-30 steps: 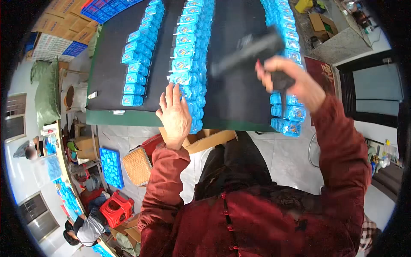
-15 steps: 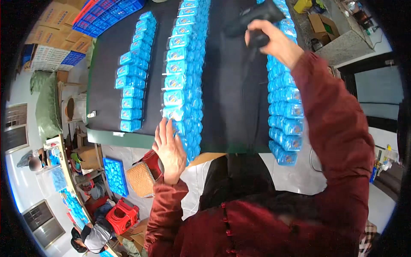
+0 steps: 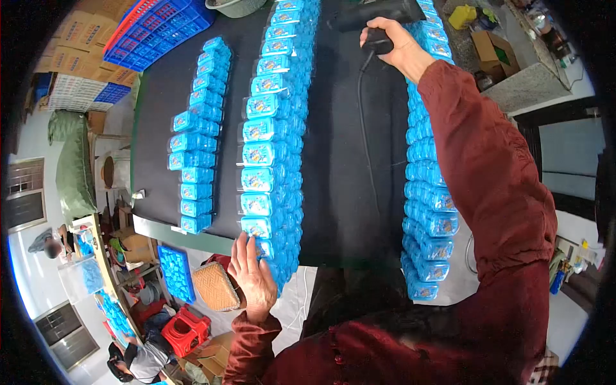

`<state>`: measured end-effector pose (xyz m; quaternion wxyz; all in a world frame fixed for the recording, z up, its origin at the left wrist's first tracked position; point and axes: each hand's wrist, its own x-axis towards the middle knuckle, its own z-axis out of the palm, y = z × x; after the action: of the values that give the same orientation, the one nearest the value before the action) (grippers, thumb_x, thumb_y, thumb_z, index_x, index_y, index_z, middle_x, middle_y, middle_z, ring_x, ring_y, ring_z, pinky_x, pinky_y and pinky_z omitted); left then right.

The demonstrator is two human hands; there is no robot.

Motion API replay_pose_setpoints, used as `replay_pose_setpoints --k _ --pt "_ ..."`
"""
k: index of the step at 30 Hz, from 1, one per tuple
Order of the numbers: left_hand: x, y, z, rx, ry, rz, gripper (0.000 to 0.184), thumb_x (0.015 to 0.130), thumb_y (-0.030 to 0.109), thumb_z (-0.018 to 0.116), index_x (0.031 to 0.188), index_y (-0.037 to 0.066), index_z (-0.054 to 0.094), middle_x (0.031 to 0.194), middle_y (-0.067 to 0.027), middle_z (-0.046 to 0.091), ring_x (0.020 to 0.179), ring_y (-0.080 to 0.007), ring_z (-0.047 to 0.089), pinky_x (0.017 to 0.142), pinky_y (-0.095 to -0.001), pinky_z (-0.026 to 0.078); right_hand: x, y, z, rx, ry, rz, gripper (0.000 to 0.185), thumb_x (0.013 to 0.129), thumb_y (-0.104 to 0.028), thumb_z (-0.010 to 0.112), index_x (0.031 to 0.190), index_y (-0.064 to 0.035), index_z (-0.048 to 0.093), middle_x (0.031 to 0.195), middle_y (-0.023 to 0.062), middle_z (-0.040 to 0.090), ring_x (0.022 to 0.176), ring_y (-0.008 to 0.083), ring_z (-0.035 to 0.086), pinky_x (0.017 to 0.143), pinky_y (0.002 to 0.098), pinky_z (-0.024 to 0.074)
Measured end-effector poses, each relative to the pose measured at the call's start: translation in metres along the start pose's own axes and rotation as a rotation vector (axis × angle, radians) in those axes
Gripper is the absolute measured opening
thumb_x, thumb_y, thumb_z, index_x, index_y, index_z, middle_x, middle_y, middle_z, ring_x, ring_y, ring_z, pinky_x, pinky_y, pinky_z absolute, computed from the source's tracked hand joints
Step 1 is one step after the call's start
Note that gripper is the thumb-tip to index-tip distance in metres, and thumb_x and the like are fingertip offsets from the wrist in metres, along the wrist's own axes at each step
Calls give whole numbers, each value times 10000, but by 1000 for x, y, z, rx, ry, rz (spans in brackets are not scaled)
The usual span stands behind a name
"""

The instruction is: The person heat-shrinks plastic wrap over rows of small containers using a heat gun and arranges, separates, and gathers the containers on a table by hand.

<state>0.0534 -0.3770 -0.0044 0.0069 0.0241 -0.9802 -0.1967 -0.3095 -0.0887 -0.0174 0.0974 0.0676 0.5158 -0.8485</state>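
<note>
My right hand (image 3: 393,43) grips the handle of a black hair dryer (image 3: 378,14), whose cord hangs down over the dark tabletop. The dryer lies level above the far part of the table, between two rows of blue packs. My left hand (image 3: 254,273), fingers extended, rests against the near end of the middle row of blue packs (image 3: 258,154). Another long row of blue packs (image 3: 428,192) runs under and beside my right forearm. At the left is a shorter row of blue packs (image 3: 195,159).
A blue and red crate (image 3: 160,32) and a grey basin (image 3: 234,5) are at the far left edge. Below left are a woven seat (image 3: 216,287), a red stool (image 3: 186,329) and a co-worker (image 3: 144,359). An open carton (image 3: 491,54) is at upper right.
My right hand has swung the dryer toward the far side of the table. The table and its rows sit lower in view. My left hand stays at the middle row's near end.
</note>
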Motion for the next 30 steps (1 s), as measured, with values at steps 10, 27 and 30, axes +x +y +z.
replay_pose_setpoints --k 10,27,30 --pt "-2 -1 0 -12 7 11 487 818 105 423 1294 21 359 1353 -170 330 1202 -338 341 941 -426 243 -136 -41 -10 -223 -513 296 247 789 40 475 1025 -33 482 847 154 544 790 201 529 751 260 433" --pt "-2 1 -2 -8 -6 0 484 803 101 436 1275 13 376 1332 -196 346 1175 -369 356 947 -439 238 70 -48 0 192 -84 -84 165 721 -54 571 880 -19 542 746 142 570 661 210 542 626 283 448" --pt "-2 -2 -1 -20 -11 -7 478 811 110 434 1276 16 375 1329 -200 345 1172 -374 358 947 -448 238 88 -56 -3 216 -86 -111 161 723 -53 569 877 -13 539 748 145 567 664 210 540 622 284 449"
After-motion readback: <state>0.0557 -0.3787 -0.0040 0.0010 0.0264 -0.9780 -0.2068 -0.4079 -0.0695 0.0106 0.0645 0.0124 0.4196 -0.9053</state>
